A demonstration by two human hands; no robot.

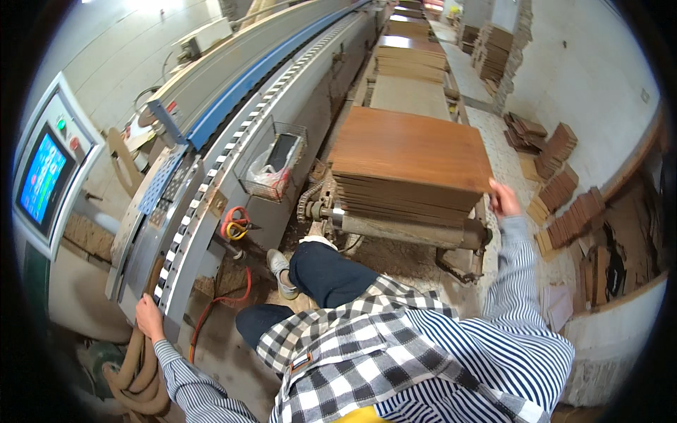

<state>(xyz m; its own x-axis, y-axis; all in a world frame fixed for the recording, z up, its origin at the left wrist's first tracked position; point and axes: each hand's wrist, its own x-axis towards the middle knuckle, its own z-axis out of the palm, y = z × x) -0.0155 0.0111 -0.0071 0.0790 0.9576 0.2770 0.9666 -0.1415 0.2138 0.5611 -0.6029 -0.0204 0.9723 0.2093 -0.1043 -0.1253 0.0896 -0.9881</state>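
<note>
A stack of flat boards (409, 192) rests on a roller conveyor, with a reddish-brown, wood-grain board (412, 148) on top. At its near right corner, my right hand (504, 199) has its fingers closed on that top board. Far to the left, my left hand (148, 317) is at the near end of a long grey machine (282, 134) with a black-and-white toothed track. Its fingers are curled in beside a narrow brown strip (153, 277); what they hold, if anything, is hidden.
A control panel with a lit screen (44, 176) stands at the left. Red- and yellow-handled scissors (236, 224) hang on the machine below a wire basket (275, 166). A conveyor roller (402, 229) crosses before my legs. Board offcuts (575, 215) line the right wall; hoses (137, 374) lie lower left.
</note>
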